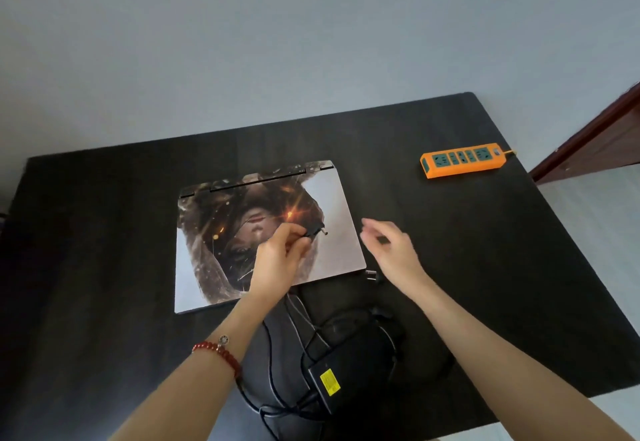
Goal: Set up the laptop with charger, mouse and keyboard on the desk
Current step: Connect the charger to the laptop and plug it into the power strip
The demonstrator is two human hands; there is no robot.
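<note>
A closed laptop (332, 205) with a printed picture on its lid lies in the middle of the black desk (104, 232). My left hand (280, 257) hovers over the lid and pinches the charger's barrel plug (317, 232), its metal tip pointing right. The black charger brick (349, 368) with a yellow label sits near the front edge among tangled black cables (294, 322). My right hand (391, 246) floats just right of the laptop, fingers spread, holding nothing. A small dark plug (371, 274) lies by the laptop's front right corner. Mouse and keyboard are not visible.
An orange power strip (462, 160) with green sockets lies at the desk's back right. A dark pad or bag (270, 354) rests under the cables near the front. A brown door frame (595, 135) stands at the right. A pale wall runs behind the desk.
</note>
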